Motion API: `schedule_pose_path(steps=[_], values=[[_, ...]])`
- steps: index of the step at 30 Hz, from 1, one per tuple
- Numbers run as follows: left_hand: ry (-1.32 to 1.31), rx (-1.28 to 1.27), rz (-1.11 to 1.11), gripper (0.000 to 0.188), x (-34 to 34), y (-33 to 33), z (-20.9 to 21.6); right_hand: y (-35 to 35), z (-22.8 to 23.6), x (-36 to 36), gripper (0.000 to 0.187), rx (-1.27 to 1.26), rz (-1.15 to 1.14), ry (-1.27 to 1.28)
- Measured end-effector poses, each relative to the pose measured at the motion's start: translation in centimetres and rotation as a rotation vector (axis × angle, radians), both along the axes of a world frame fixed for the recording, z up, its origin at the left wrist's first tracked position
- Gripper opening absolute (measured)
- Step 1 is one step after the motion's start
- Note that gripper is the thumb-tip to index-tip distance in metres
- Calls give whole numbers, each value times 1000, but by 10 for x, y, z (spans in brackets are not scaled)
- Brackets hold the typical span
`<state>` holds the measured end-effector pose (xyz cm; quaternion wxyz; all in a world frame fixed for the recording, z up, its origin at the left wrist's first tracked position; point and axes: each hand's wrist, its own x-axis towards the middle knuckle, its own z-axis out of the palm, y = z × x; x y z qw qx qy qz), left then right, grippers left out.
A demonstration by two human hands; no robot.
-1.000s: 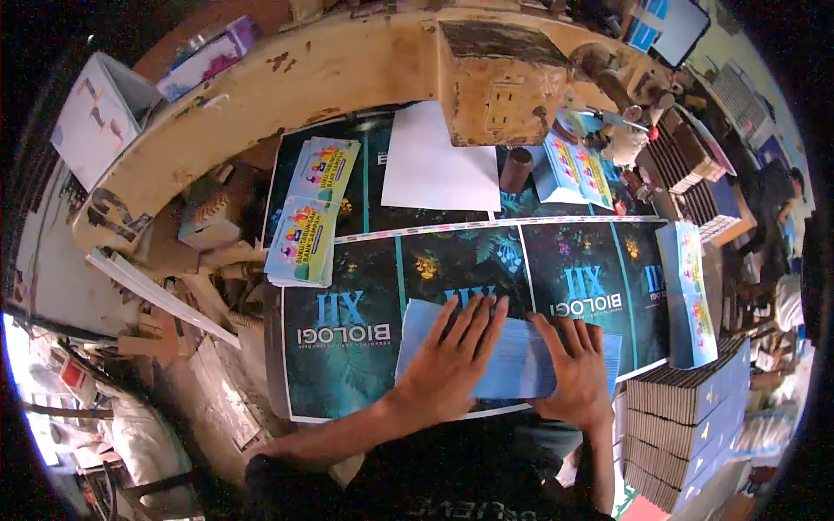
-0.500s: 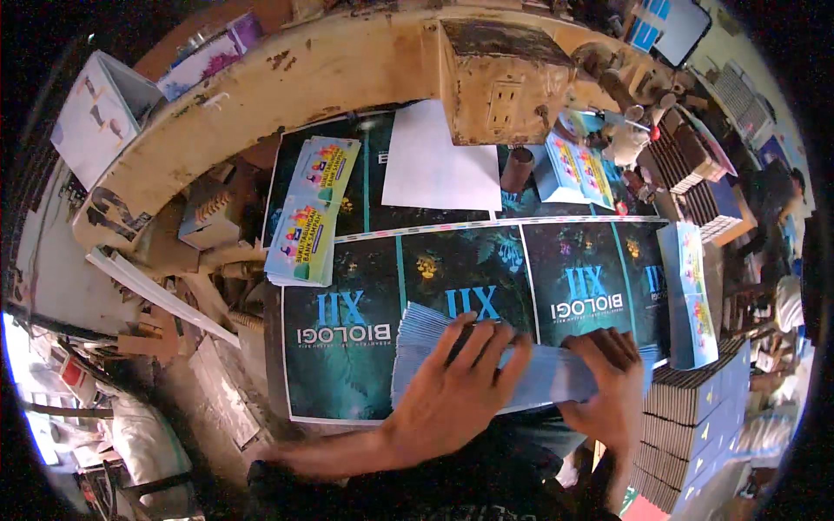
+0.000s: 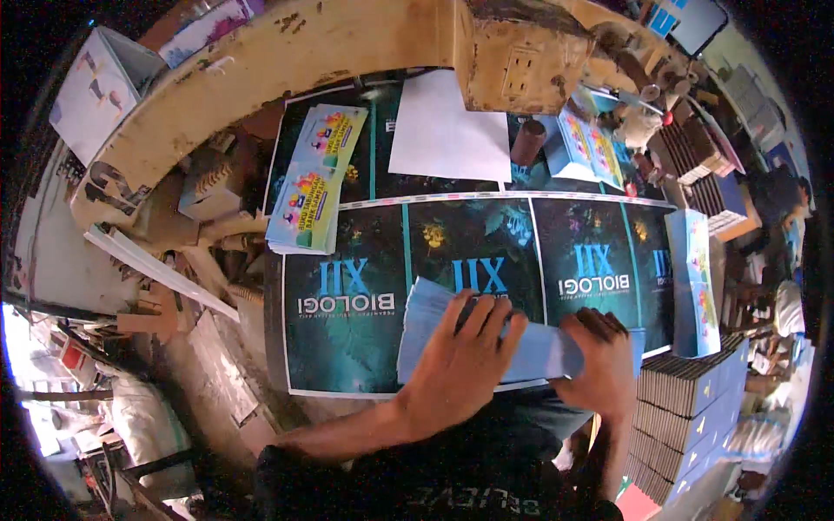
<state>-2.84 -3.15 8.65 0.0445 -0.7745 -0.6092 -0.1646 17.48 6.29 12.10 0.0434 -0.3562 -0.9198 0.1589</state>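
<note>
A thick stack of light blue printed sheets lies across the near edge of the dark printed sheets on the table. My left hand is closed over its left part, fingers curled over the far side. Gripping the right end is my right hand, with bent fingers over the top and the thumb on the near side. At the left end the stack's edges are slightly fanned. Palms and fingers hide much of its middle. The dark cover sheets under it carry blue and white lettering.
Colourful printed stacks lie at the left, far right and right edge. Behind them are a white sheet, a dark cylinder and a worn yellow machine frame. Bound book piles stand at the lower right.
The view has shifted, so the table sits higher in the picture. Both hands keep hold of the stack, whose left end looks less spread than before.
</note>
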Motion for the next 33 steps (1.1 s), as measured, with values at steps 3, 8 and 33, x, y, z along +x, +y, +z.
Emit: schedule_pose_path(steps=[3,8,33], values=[[2,-116,2,50,-9,8,-26,9,-34,-4,77,52,73,-35],[9,-48,2,58,-4,9,-38,-22,-32,-23,93,-39,149,61],[-217,5,-162,70,-75,-17,-50,-42,-74,-35,60,362,7,327]])
